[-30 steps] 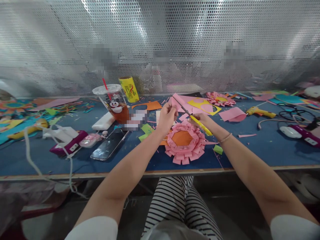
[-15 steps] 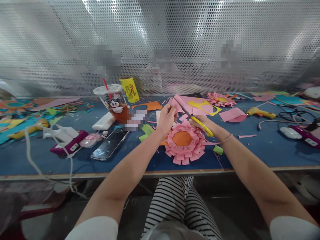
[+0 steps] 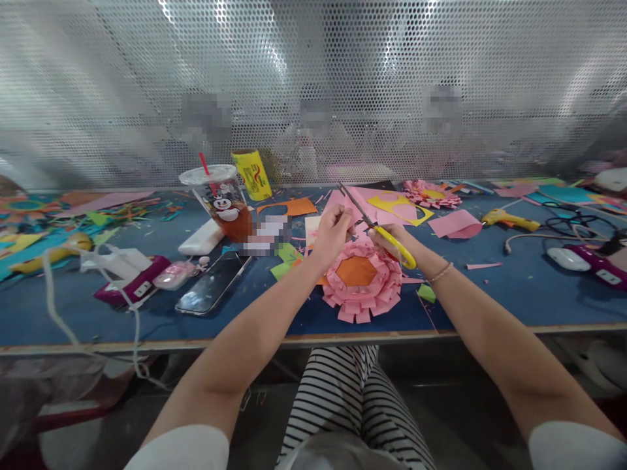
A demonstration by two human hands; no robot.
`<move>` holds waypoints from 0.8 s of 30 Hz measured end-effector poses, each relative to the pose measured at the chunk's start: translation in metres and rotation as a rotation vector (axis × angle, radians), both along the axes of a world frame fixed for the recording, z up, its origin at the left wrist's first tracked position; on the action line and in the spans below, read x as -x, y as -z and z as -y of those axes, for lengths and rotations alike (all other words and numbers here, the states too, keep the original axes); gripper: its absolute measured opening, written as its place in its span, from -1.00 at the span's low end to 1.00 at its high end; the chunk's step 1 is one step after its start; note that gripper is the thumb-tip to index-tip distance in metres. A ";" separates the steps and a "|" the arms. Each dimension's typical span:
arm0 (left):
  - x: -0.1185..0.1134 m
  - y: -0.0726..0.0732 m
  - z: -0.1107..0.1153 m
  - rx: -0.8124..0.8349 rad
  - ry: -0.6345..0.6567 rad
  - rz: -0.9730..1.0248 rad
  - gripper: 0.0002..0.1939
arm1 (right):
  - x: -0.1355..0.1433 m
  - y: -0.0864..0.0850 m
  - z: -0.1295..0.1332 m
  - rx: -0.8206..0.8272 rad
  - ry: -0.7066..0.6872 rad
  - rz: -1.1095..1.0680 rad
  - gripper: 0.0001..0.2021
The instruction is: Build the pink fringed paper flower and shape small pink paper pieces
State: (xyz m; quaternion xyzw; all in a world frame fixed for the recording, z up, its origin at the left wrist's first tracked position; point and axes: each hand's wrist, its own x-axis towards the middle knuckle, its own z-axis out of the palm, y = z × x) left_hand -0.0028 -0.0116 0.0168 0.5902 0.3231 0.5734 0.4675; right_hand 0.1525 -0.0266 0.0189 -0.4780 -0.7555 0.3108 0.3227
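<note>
On my feed, the right hand [image 3: 392, 240] gripped the scissors [image 3: 398, 245]; the blades [image 3: 356, 206] ran away and leftward, tips beyond the left hand [image 3: 335, 228]. Left was clenched just left of the blades, so nearer the cutting end; couldn't tell what it pinched, if anything. The pink flower [image 3: 357, 271] lay on the table [image 3: 529, 281], nearside of both hands.

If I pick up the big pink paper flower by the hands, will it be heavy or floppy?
The pink flower is probably light, since it looks made of cut paper. Its separate little tabs would likely bend or crease easily if squeezed.
</note>
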 end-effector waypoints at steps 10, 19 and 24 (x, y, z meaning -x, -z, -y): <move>0.000 0.005 -0.004 0.037 0.028 0.042 -0.77 | -0.006 0.006 -0.008 0.002 -0.011 0.009 -0.51; -0.004 0.003 0.002 0.081 0.057 -0.011 -0.78 | -0.004 0.002 -0.004 -0.038 -0.011 0.003 -0.52; -0.003 0.004 0.000 0.071 0.088 -0.018 -0.77 | -0.008 0.011 -0.013 -0.007 0.075 -0.021 -0.54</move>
